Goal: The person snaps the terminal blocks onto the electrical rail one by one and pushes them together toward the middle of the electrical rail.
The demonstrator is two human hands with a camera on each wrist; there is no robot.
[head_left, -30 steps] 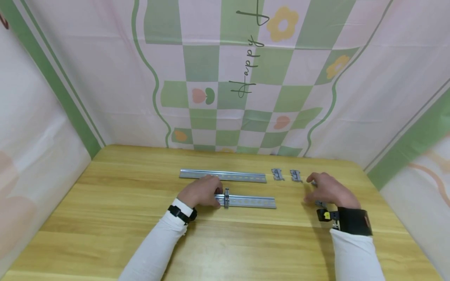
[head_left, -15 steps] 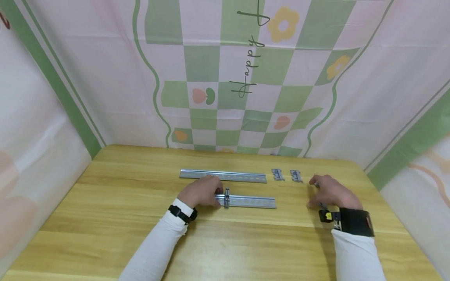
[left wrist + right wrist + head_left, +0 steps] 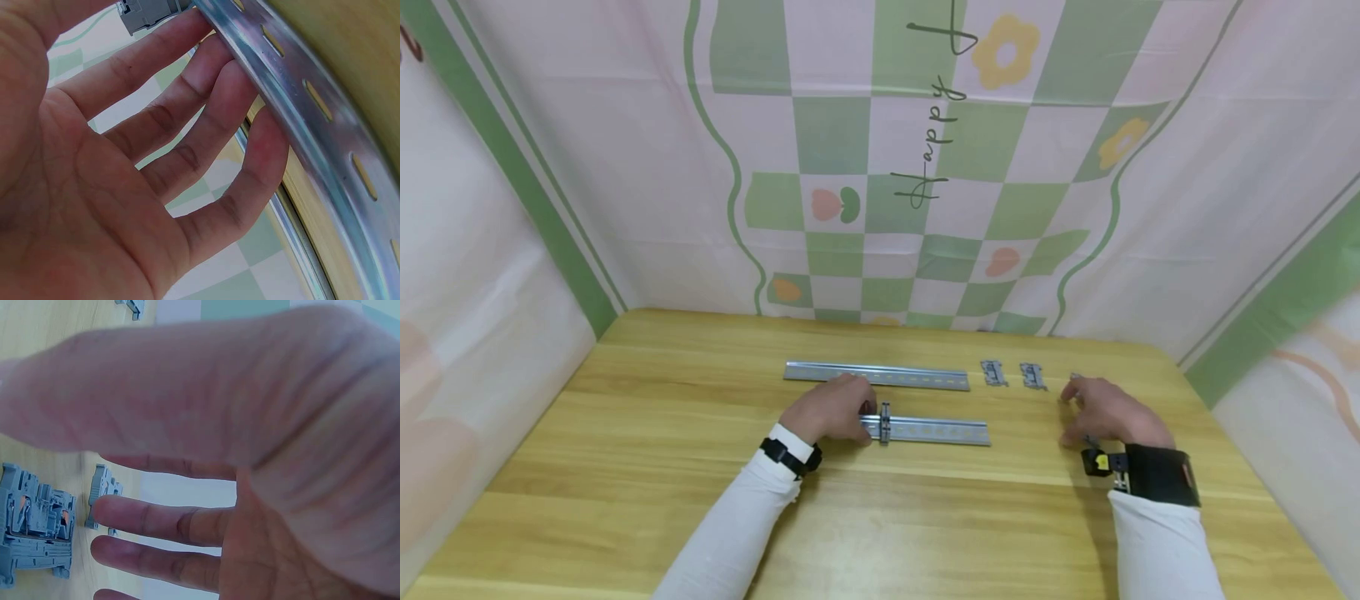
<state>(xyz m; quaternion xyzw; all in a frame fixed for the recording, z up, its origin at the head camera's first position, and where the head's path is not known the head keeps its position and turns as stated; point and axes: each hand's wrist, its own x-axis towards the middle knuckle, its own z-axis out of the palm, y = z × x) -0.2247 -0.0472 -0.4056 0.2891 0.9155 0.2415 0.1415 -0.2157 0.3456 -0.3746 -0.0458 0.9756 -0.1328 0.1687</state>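
Note:
My left hand (image 3: pixel 829 408) holds a slotted metal DIN rail (image 3: pixel 942 430) near its left part. In the left wrist view its fingertips press along the rail's far edge (image 3: pixel 275 87), while the thumb tip is out of sight. Grey terminal blocks (image 3: pixel 885 422) stand upright across this rail, just right of the hand. Over the table's right side hovers my right hand (image 3: pixel 1112 410), fingers spread and loosely bent. In the right wrist view, a grey terminal block (image 3: pixel 40 528) and another one (image 3: pixel 103 494) lie near those fingers, with nothing seen in their grasp.
Behind the held rail lies a second slotted rail (image 3: pixel 880 375). To its right are two flat grey terminal blocks, one (image 3: pixel 993 372) nearer the rail and one (image 3: pixel 1032 375) nearer the right hand. A patterned curtain (image 3: pixel 895 250) hangs at the table's (image 3: pixel 925 517) back edge.
My right hand has shifted slightly right and toward me, over the blocks there. My left hand stays on the rail.

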